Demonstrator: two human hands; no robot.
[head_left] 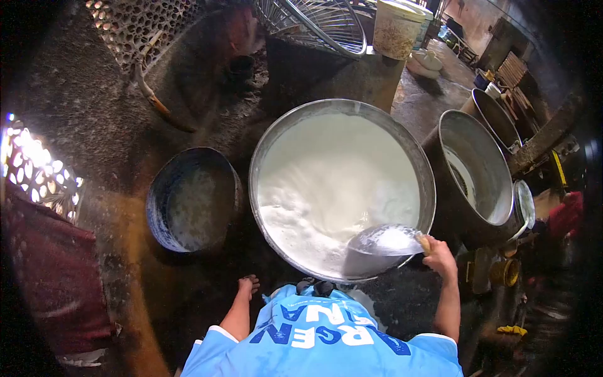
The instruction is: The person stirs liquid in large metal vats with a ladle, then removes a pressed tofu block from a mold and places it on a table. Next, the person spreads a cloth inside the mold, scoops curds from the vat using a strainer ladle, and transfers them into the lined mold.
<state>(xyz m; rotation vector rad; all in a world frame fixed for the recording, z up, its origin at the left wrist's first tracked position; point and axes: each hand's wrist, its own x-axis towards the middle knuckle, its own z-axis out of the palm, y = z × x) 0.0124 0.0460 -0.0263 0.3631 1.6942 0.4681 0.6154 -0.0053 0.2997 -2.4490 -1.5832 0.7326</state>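
A large round metal vat point(254, 188) of white, milky liquid point(339, 157) stands in front of me, with foam on the near side of its surface. My right hand point(440, 256) grips the short handle of a wide, shallow metal scoop point(384, 241) at the vat's near right rim. White foam or liquid coats the scoop, which is tilted over the liquid. Beside my body, below the vat's left side, my left hand point(249, 284) hangs with loosely parted fingers and holds nothing.
Left of the vat sits a smaller dark tub point(235, 195) with murky contents. Another deep metal vat point(477, 169) is close on the right. A wire-ribbed basket point(326, 28) and a stained white bucket point(397, 28) stand behind. Maroon cloth point(53, 276) hangs at left.
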